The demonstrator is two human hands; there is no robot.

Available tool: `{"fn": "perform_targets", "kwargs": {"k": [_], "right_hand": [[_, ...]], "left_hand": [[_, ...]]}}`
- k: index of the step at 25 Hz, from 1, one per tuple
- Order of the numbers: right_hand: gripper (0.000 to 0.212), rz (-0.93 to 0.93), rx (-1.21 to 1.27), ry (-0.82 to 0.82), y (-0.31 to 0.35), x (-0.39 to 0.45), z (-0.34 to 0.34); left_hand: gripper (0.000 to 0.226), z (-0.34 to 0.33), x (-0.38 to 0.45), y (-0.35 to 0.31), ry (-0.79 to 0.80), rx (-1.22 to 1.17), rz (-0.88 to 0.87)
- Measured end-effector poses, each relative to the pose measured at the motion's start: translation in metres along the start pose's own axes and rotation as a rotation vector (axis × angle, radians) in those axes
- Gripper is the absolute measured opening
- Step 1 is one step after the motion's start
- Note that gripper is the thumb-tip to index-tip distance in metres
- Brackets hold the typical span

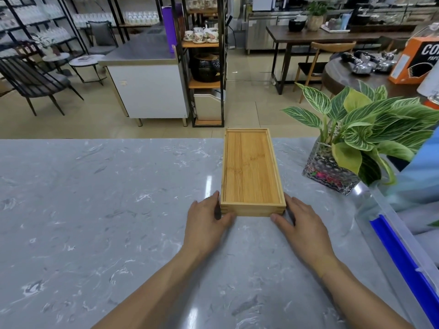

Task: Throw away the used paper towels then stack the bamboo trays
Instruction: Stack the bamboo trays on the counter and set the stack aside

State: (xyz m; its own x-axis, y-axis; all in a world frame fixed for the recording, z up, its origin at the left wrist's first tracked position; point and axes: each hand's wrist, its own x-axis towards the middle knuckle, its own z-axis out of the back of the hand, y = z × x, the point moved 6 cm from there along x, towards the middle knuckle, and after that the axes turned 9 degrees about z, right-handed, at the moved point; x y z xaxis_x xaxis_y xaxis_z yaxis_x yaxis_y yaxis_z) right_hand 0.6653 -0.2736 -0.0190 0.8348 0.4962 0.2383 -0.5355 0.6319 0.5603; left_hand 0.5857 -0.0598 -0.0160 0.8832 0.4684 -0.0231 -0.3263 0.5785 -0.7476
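A stack of bamboo trays (250, 172) lies lengthwise on the grey marble counter (95, 210), its far end at the counter's back edge. The near end shows layered rims, one tray nested on another. My left hand (206, 219) rests against the stack's near left corner, thumb at the front face. My right hand (301, 222) presses the near right corner, thumb on the counter by the front face. Both hands flank the stack with fingers flat. No paper towels are visible.
A leafy plant in a glass vase (330, 172) stands right of the trays. A clear plastic bin with a blue rim (399, 252) sits at the counter's right edge. Beyond the counter are a white cabinet (147, 89), shelves, chairs and tables.
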Motion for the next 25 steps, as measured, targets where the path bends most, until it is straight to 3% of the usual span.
{"fn": "perform_targets", "kwargs": {"k": [3,8,18,25], "right_hand": [[0.057,-0.098,0.299,-0.043,0.004,-0.002,-0.006],[0.055,-0.142,0.338,-0.111,0.007,-0.003,-0.01],[0.05,-0.138,0.216,-0.085,0.004,0.0,-0.001],[0.051,-0.164,0.19,-0.09,0.005,-0.002,-0.002]], "left_hand": [[0.048,-0.009,-0.01,-0.004,0.106,-0.32,0.145],[0.063,-0.014,-0.012,-0.004,0.057,-0.319,0.176],[0.03,-0.002,-0.006,-0.007,0.002,-0.214,0.123],[0.028,-0.003,-0.003,-0.004,-0.034,-0.138,0.097]]}}
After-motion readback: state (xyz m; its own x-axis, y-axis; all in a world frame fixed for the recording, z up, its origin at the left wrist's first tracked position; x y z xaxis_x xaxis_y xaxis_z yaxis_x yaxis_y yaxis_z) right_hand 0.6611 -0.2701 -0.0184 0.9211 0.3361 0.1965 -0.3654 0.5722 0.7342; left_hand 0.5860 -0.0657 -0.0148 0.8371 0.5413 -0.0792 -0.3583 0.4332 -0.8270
